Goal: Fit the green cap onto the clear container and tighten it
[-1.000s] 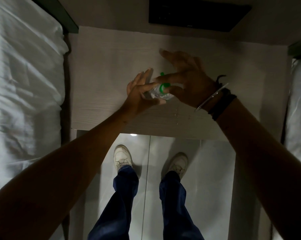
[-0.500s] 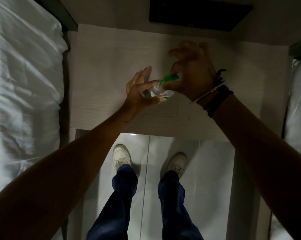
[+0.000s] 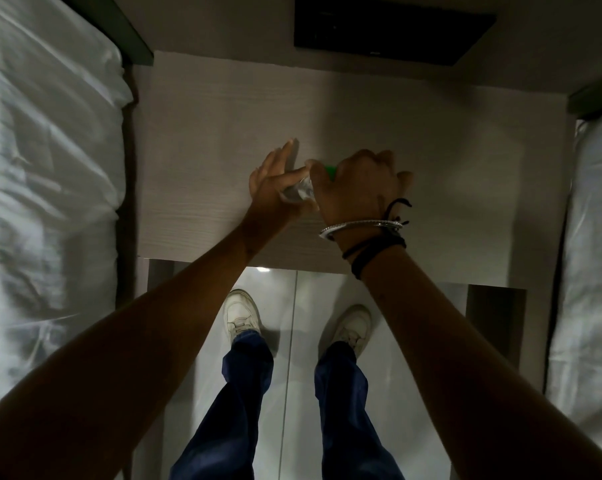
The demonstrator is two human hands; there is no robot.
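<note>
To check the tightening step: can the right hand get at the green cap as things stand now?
Probably yes. The right hand is already closed over the green cap, with nothing between them, while the left hand holds the clear container.

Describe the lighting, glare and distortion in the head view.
Head view: dim overall; a bright glare spot on the glossy floor by the table edge; wide-angle lens stretches the forearms; the right hand hides most of the green cap; the clear container shows only faint highlights.
</note>
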